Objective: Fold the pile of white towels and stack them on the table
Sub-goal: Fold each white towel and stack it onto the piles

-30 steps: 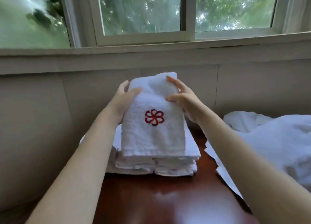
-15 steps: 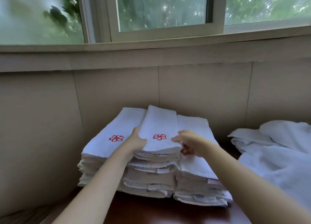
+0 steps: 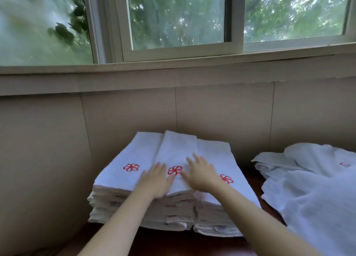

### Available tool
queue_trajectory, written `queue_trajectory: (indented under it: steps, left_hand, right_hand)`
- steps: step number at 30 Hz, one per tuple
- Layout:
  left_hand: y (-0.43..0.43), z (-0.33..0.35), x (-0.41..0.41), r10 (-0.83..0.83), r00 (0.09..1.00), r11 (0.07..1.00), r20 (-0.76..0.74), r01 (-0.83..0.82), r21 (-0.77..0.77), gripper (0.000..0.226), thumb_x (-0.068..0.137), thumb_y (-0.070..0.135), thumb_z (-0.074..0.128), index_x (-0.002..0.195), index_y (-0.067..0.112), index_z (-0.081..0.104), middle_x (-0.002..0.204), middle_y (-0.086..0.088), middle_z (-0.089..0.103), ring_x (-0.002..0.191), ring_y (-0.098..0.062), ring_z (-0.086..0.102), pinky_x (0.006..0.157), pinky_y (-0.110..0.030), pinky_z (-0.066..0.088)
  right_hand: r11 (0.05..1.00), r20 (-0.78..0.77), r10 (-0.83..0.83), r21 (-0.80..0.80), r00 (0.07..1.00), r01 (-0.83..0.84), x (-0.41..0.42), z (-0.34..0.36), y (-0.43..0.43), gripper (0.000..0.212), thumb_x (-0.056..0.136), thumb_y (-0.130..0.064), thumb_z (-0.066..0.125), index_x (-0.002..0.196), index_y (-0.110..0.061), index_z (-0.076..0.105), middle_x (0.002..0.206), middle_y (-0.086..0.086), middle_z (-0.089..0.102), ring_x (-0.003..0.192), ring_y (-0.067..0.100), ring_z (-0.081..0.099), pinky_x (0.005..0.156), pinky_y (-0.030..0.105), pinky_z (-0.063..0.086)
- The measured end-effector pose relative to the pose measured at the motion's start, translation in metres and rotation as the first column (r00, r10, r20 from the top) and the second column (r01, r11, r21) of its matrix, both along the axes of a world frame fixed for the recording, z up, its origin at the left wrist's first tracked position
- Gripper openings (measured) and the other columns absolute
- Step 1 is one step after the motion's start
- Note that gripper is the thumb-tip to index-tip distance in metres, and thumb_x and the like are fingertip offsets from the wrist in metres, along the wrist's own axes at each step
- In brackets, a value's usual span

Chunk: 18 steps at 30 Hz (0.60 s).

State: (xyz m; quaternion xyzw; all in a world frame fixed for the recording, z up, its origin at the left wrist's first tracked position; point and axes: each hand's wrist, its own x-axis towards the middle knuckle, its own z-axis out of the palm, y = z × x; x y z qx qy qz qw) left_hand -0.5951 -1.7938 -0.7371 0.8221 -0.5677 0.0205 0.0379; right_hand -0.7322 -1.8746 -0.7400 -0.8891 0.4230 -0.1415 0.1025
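The left hand (image 3: 156, 180) and right hand (image 3: 202, 173) lie flat, fingers straight and gripping nothing, on the top towel (image 3: 175, 151) of the stack (image 3: 146, 207) (its red emblem (image 3: 174, 170) shows between them), probably smoothing it so it sits level. The unfolded pile (image 3: 312, 194) lies right of the stack.

Beige panelled wall (image 3: 221, 111), sliding window (image 3: 177, 21), green foliage outside.
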Motion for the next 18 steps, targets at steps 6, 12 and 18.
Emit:
queue_trajectory:
  steps: [6, 12, 18]
  left_hand:
    - [0.016, -0.014, -0.016, 0.13, 0.989, 0.989, 0.067, -0.124, -0.086, 0.052, 0.103, 0.033, 0.018, 0.152, 0.018, 0.012, 0.16, -0.004, 0.006, 0.147, -0.017, 0.003, 0.117, -0.045, 0.005]
    - [0.021, -0.006, -0.107, -0.111, 0.988, 0.893, 0.111, 0.148, -0.424, 0.047, 0.089, 0.016, 0.045, 0.136, 0.017, 0.048, 0.138, -0.005, 0.044, 0.125, -0.026, 0.043, 0.098, -0.035, 0.035]
    - [-0.024, -0.037, -0.263, -0.492, 0.862, 0.794, -0.122, 0.387, -0.469, 0.051, 0.087, 0.017, 0.047, 0.138, 0.018, 0.043, 0.139, -0.004, 0.04, 0.125, -0.025, 0.042, 0.097, -0.033, 0.038]
  right_hand:
    - [0.97, -0.138, 0.179, 0.189, 0.974, -0.151, -0.051, -0.009, 0.014, 0.077, 0.093, -0.063, 0.031, 0.153, -0.026, -0.001, 0.16, -0.009, -0.007, 0.147, 0.023, -0.011, 0.115, 0.053, -0.005]
    - [0.997, -0.211, -0.082, -0.002, 0.974, 0.083, -0.205, -0.011, 0.018, 0.07, 0.095, -0.05, 0.042, 0.152, -0.029, 0.009, 0.161, -0.001, -0.004, 0.147, 0.026, -0.01, 0.114, 0.055, -0.003]
    - [0.865, -0.278, -0.465, -0.346, 0.841, 0.364, -0.36, -0.028, 0.022, 0.066, 0.081, -0.046, 0.06, 0.138, -0.025, 0.035, 0.14, 0.006, 0.035, 0.135, 0.033, 0.027, 0.112, 0.051, 0.013]
